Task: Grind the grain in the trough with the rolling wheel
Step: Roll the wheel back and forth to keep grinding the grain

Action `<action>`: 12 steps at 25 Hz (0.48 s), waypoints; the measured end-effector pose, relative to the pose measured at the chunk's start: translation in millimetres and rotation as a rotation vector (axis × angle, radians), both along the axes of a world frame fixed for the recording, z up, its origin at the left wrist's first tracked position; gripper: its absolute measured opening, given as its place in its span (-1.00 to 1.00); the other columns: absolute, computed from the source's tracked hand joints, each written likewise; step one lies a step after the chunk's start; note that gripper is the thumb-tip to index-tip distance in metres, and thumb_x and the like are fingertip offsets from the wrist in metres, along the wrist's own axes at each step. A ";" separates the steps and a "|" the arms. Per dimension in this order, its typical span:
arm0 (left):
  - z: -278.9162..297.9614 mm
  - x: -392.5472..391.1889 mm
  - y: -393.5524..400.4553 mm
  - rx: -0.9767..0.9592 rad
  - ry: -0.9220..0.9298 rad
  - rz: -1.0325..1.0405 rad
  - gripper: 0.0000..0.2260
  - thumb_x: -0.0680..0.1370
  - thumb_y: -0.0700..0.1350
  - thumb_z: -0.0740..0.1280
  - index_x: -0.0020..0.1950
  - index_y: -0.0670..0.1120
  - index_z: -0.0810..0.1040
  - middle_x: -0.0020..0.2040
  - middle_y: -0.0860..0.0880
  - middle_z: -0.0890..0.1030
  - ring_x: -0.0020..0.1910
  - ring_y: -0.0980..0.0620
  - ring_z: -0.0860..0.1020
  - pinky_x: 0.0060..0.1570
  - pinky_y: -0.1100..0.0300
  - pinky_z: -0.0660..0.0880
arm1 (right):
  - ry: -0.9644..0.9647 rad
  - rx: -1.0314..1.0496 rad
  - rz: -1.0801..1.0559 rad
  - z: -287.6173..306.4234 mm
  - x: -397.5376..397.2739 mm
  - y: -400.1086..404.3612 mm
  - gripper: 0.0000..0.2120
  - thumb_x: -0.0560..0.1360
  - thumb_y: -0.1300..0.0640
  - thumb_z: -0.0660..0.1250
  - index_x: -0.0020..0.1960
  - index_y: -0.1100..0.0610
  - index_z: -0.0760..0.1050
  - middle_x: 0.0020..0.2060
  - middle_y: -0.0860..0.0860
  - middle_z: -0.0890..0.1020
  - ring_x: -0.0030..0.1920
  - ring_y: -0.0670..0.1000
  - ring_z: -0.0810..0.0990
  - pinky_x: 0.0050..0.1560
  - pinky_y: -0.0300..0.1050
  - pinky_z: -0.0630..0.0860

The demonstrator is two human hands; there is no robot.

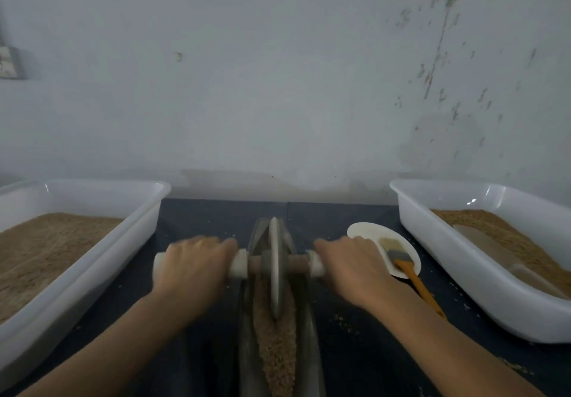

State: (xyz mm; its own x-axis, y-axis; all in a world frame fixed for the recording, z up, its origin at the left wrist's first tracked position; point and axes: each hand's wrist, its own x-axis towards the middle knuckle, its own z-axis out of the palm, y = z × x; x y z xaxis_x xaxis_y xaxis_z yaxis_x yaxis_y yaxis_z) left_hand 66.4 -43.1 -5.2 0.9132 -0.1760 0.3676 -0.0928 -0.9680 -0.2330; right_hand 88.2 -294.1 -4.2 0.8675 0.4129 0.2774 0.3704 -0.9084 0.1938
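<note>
In the lower centre of the frame, the rolling wheel [274, 268] stands upright in the trough [310, 335], on the grain [276, 347]. The left hand [193, 268] and the right hand [352, 268] each hold one end of the axle [296, 262], fingers curled around it.

Grey wheel [274, 268], tan grain [276, 350]

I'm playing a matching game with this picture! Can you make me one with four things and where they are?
Things:
1. rolling wheel
2. brush
3. left hand
4. scoop

Places:
A. lying across the small white plate
B. standing in the trough of grain
C. in the right tub
D. gripping a white handle

Pairs: 1-B, 2-A, 3-D, 4-C
</note>
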 end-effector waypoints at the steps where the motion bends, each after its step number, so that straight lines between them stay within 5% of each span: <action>1: 3.3 16.3 -2.8 -0.012 0.002 0.020 -0.78 0.44 0.16 0.33 -0.07 0.16 0.32 -0.04 0.13 0.51 -0.04 0.07 0.51 -0.22 0.15 0.25 | -0.030 -0.003 -0.022 2.9 14.9 5.3 -0.81 0.46 0.04 0.32 -0.01 -0.02 0.34 -0.13 0.04 0.61 -0.15 0.14 0.55 -0.22 -0.02 0.40; 3: 12.8 35.2 -5.7 -0.050 0.035 0.042 -0.83 0.47 0.14 0.30 -0.03 0.12 0.41 -0.03 0.10 0.54 -0.09 0.03 0.52 -0.22 0.13 0.28 | -0.080 -0.009 -0.038 8.6 31.1 13.6 -0.82 0.47 0.07 0.31 0.02 0.01 0.37 -0.11 0.07 0.61 -0.15 0.19 0.55 -0.26 -0.04 0.30; 7: 2.7 -3.2 5.6 -0.026 0.040 -0.037 -0.81 0.47 0.14 0.30 -0.10 0.15 0.30 -0.17 0.12 0.52 -0.25 0.09 0.43 -0.26 0.17 0.26 | -0.035 -0.033 0.070 2.5 -11.9 -1.4 -0.76 0.45 0.05 0.36 0.03 0.00 0.34 -0.10 0.01 0.60 -0.13 0.10 0.58 -0.23 -0.04 0.38; 10: -10.8 -68.3 17.7 -0.013 -0.041 -0.272 -0.52 0.17 0.10 0.53 -0.24 0.17 0.21 -0.42 0.18 0.39 -0.49 0.16 0.35 -0.50 0.29 0.09 | -0.142 -0.054 0.259 2.5 -72.4 -21.0 -0.56 0.07 0.06 0.56 -0.17 -0.02 0.39 -0.40 -0.06 0.51 -0.46 -0.05 0.48 -0.51 -0.26 0.13; 12: -11.2 -85.1 22.7 -0.037 -0.090 -0.280 -0.41 0.01 0.05 0.56 -0.27 0.16 0.16 -0.50 0.17 0.35 -0.60 0.14 0.33 -0.49 0.31 -0.08 | -0.206 -0.036 0.287 7.6 -87.2 -28.7 -0.50 -0.14 0.07 0.57 -0.30 -0.01 0.39 -0.52 -0.08 0.42 -0.58 -0.08 0.37 -0.48 -0.34 -0.10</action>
State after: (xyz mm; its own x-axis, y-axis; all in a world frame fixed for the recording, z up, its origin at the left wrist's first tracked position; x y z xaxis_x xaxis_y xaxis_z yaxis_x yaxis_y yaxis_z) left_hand -18.8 -20.4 -16.5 0.7942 -0.4017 0.4559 -0.3384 -0.9156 -0.2173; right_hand 1.0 -322.8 3.4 0.6419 0.6444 0.4156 0.5591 -0.7643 0.3214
